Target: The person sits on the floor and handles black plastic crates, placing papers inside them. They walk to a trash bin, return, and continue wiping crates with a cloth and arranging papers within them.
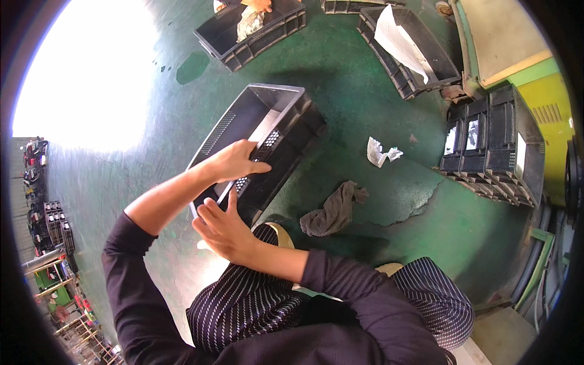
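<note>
A black plastic crate [286, 155] with perforated walls stands tilted on the floor in front of me. Along its inner side shows a pale flat strip [266, 126], partly covered by my left arm. My left hand [234, 161] lies across the crate's right long rim, thumb stretched out and apart from the fingers. Nearer to me, my right hand [224, 232] is at the crate's near end, index finger pointing along the rim and the other fingers curled. A small pale bit [203, 245] sticks out beneath it; what the curled fingers hold is hidden.
A dark grey rag [334, 210] and crumpled white paper [382, 152] lie on the green floor. Stacked black crates [493, 143] stand at right. Another crate [395, 55] holds a white sheet [398, 42]. At the top, an orange-gloved hand [258, 5] reaches over a crate [267, 38].
</note>
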A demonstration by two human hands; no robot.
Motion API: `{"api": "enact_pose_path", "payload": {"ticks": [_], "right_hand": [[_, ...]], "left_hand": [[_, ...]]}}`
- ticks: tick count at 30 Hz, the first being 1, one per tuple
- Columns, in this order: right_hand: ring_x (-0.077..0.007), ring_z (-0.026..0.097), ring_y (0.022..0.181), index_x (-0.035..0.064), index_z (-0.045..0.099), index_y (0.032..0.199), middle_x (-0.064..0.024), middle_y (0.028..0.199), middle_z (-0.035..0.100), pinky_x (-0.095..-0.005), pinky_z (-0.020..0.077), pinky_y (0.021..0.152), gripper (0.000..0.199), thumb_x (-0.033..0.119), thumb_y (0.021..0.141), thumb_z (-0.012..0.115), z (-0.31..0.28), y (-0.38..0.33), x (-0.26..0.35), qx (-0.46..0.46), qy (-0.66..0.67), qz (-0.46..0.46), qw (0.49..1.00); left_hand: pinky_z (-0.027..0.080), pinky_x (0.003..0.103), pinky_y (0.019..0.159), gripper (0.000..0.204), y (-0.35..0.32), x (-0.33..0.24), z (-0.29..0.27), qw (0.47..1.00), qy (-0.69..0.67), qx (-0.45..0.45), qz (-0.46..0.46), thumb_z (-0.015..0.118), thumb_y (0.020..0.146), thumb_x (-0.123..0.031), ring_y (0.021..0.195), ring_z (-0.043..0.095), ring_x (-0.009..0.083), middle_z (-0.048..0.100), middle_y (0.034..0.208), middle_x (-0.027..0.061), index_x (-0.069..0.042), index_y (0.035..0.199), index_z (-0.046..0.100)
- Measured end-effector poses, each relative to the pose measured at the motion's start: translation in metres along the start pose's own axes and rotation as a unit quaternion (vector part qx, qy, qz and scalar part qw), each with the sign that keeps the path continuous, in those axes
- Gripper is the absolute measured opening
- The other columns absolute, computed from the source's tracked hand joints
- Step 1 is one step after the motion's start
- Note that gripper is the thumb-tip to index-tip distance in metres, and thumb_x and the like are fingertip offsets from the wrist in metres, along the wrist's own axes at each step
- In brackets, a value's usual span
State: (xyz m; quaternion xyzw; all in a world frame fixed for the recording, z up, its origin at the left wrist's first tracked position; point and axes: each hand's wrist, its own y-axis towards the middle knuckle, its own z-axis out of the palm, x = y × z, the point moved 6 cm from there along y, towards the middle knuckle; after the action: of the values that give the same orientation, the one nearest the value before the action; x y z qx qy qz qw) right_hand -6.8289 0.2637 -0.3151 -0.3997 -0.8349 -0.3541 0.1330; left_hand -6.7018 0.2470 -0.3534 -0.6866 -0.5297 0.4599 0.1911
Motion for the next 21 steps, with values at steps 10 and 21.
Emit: {"api": "enact_pose_path", "payload": {"ticks": [10,21], "right_hand": [[-0.0190,0.054,0.082,0.0035,0.058,0.091,-0.0089,0.091,0.056,-0.0271,0.0432,0.065,0.011,0.002,0.082,0.053,-0.151,-0.066,-0.181,-0.377,0.114,0.294,0.871],[-0.0246,0.055,0.098,0.0009,0.059,0.107,-0.0126,0.110,0.055,-0.0323,0.0486,0.074,0.031,0.019,0.082,0.061,-0.132,-0.022,-0.202,-0.150,0.127,0.304,0.932]], "left_hand": [[0.046,0.026,0.070,0.040,-0.073,0.111,0.011,0.964,-0.220,-0.016,0.149,0.074,0.071,-0.007,0.079,0.053,0.0102,0.062,0.087,0.0022,-0.001,0.107,0.057],[0.045,0.028,0.073,0.036,-0.072,0.066,0.041,0.953,-0.183,-0.009,0.242,0.072,0.071,-0.004,0.074,0.055,0.0173,0.065,0.090,0.0113,-0.002,0.105,0.059]]}}
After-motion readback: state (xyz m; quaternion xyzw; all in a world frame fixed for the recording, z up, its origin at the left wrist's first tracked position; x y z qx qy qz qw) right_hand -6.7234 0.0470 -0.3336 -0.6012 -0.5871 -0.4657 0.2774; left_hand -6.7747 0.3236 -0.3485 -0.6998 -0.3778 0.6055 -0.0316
